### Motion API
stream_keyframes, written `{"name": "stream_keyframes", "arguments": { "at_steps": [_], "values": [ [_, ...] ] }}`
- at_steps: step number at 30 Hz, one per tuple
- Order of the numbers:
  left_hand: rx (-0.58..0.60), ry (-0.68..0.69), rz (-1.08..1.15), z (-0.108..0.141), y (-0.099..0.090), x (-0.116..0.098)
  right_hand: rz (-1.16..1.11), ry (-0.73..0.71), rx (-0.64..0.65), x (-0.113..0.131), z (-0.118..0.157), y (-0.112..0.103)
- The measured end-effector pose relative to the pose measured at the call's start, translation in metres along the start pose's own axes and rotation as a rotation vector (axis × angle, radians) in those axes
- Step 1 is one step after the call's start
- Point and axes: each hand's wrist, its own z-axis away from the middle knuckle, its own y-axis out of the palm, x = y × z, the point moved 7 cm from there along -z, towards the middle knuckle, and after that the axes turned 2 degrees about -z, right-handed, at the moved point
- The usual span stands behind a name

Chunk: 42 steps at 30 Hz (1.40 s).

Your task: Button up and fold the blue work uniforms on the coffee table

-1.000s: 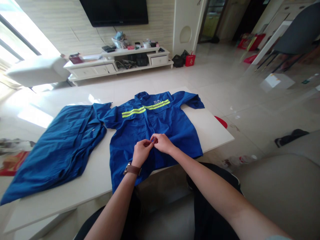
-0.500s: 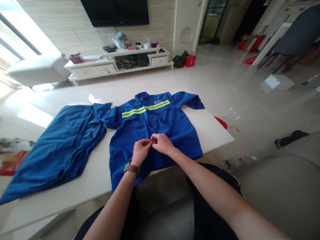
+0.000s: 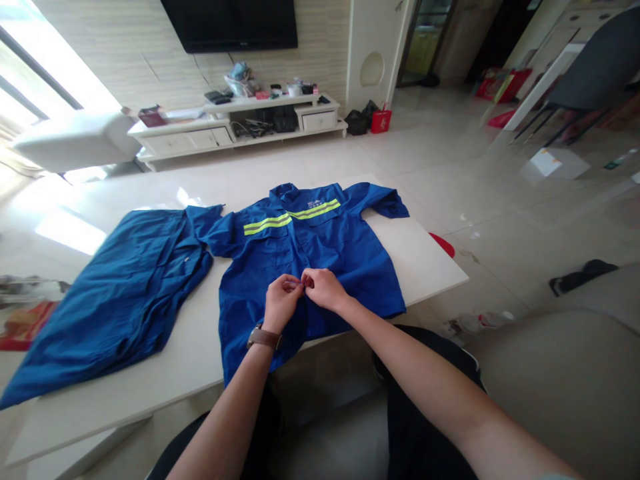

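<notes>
A blue work shirt with a yellow-and-grey reflective band lies spread, collar away from me, on the white table. At its front opening my left hand, with a brown watch strap at the wrist, pinches the cloth edge. My right hand meets it there, thumb and fingers closed on the same front edge. The fingertips touch or nearly touch, and they hide whatever small part of the placket is between them. To the left lie folded blue trousers, partly under the shirt's sleeve.
The white table shows its corner at the right. Beyond it stand a low white TV cabinet and a red bag. A beige sofa is at my right, and a grey chair stands farther back.
My fingers have shifted slightly at the shirt's front edge, the left fingers opening a little more around it. The shirt and trousers lie as before.
</notes>
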Motion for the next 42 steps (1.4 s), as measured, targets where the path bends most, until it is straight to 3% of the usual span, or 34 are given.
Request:
{"name": "stream_keyframes", "arguments": {
  "at_steps": [9,15,22,29,42],
  "values": [
    [0.047,-0.098,0.011,0.001,-0.001,0.003,0.021,-0.027,0.051,0.002,-0.002,0.007],
    [0.147,-0.292,-0.005,0.003,0.006,0.017,0.111,-0.067,0.082,0.005,0.002,0.009],
    [0.205,-0.263,0.036,0.005,0.010,0.017,0.160,-0.109,0.111,0.011,0.007,0.007],
    [0.164,-0.186,0.076,0.005,0.007,0.011,0.140,-0.102,0.093,0.015,0.005,0.003],
    [-0.008,-0.277,0.192,0.006,0.002,0.010,0.049,-0.064,-0.010,0.015,0.001,-0.005]
  ]
}}
